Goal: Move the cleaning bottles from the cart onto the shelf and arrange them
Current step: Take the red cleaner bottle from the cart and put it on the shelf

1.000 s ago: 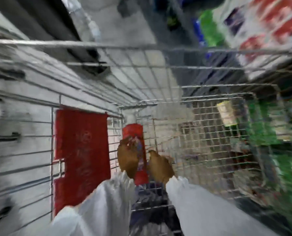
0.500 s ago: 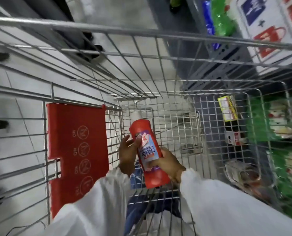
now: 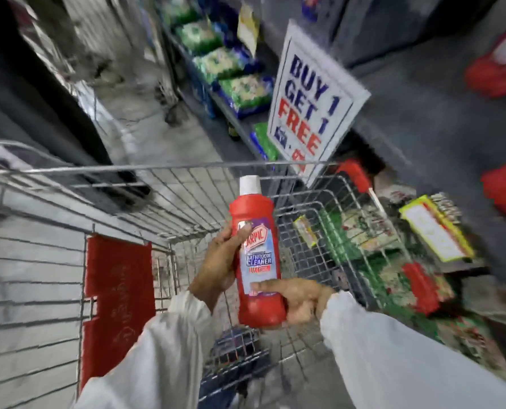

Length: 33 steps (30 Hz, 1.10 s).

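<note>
A red bathroom-cleaner bottle [image 3: 257, 255] with a white cap and a blue label is held upright above the wire cart [image 3: 163, 196]. My left hand [image 3: 219, 261] grips its left side at label height. My right hand [image 3: 299, 299] cups its base from the right, thumb across the label. Both arms wear white sleeves. The shelf [image 3: 416, 119], dark grey, rises to the right of the cart, with red bottles [image 3: 499, 69] blurred on its far right.
A "BUY 1 GET 1 FREE" sign [image 3: 310, 104] hangs off the shelf just beyond the cart. Green and blue packets [image 3: 240, 90] line the lower shelves along the aisle. A red child-seat flap [image 3: 116, 293] sits in the cart's left side. Grey tiled floor lies left.
The bottle has come up out of the cart basket, held by both hands. My head has lifted, so the shelf and the sign now fill the upper right.
</note>
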Available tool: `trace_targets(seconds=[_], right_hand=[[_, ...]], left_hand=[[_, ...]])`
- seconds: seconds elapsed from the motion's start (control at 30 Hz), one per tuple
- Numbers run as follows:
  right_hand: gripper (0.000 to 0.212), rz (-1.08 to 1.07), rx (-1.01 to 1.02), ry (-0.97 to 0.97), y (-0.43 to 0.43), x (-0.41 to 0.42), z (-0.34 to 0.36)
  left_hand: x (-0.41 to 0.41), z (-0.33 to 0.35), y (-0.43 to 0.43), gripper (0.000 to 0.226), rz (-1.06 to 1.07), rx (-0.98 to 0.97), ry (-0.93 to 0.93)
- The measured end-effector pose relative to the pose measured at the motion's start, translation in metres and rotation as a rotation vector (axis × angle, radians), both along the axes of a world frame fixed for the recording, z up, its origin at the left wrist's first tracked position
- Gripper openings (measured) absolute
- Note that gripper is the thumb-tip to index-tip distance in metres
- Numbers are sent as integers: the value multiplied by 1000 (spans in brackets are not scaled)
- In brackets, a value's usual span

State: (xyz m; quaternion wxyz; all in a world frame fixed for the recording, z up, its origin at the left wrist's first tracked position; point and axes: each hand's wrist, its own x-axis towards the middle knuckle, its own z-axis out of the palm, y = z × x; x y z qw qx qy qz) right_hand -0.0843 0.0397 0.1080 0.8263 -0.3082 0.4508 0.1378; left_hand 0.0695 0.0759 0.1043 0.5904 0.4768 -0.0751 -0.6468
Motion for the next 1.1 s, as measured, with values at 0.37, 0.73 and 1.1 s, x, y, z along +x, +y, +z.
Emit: trace_targets(seconds=[0.37,0.73,1.1], right_hand=[[52,108,-297,100,-7,-28,126],[26,-197,-464,-229,-13,-29,160],[42,27,-1067,241,-42,-33,178]], left_hand=[[-19,128,-23,35,-2,-276,-174],[-26,184,-43,38,-62,-409,-235],[-27,197,-77,48,-130,-428,-318]])
